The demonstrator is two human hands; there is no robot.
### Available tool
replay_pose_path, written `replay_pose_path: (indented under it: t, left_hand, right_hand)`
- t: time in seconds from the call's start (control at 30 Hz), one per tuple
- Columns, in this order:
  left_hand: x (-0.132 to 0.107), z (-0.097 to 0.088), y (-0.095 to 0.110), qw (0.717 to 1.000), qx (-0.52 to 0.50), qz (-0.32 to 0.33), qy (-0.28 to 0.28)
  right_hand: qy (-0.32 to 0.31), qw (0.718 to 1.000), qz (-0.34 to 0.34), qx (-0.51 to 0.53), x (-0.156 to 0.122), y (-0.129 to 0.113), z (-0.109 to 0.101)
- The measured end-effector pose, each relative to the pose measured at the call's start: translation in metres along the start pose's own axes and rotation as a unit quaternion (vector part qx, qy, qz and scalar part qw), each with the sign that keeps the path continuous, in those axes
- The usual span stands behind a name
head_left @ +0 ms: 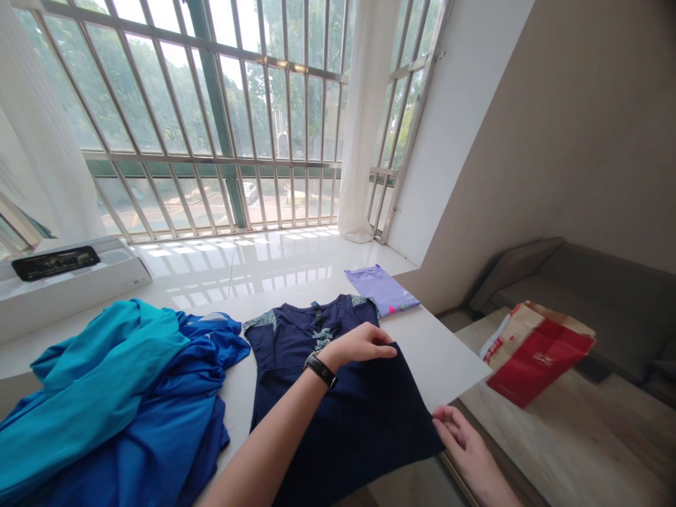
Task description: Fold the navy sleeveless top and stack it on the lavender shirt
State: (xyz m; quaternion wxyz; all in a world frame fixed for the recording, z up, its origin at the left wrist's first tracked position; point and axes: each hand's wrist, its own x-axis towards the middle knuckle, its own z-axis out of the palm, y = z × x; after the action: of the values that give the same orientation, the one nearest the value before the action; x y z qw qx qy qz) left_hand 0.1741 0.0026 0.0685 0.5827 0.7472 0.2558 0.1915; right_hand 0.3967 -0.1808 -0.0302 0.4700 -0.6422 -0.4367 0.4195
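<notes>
A dark navy shirt (353,401) lies spread on the white sill, its neckline towards the window and patterned fabric at the shoulders and the neck opening. My left hand (358,345), with a black band (320,370) on the wrist, reaches across the shirt and pinches its right side edge. At the lower right corner of the hem, my right hand (465,440) grips the cloth between thumb and fingers. The hem hangs past the sill's front edge. Behind the shirt, to the right, rests a folded purple garment (383,285).
Loose teal cloth (110,373) and blue cloth (174,408) are heaped at the left. A phone (55,263) leans on a white box (116,271). A red and tan paper bag (541,359) stands on the lower surface at right, near a sofa (591,296). Window bars (222,165) border the sill.
</notes>
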Motion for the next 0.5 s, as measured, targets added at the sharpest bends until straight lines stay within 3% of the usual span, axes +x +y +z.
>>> replay_pose_path:
  t: [0.13, 0.23, 0.5]
  left_hand:
    - [-0.001, -0.001, 0.002, 1.0, -0.003, 0.009, 0.006]
    - [-0.002, -0.002, 0.002, 1.0, -0.01, 0.012, 0.011]
    - [0.002, -0.001, -0.003, 0.999, 0.034, 0.009, 0.041]
  right_hand:
    - [-0.027, 0.999, -0.01, -0.032, 0.0, 0.009, -0.009]
    - [-0.024, 1.0, 0.008, 0.005, 0.001, 0.019, -0.011]
    - [0.046, 0.998, 0.019, 0.034, -0.002, 0.03, 0.003]
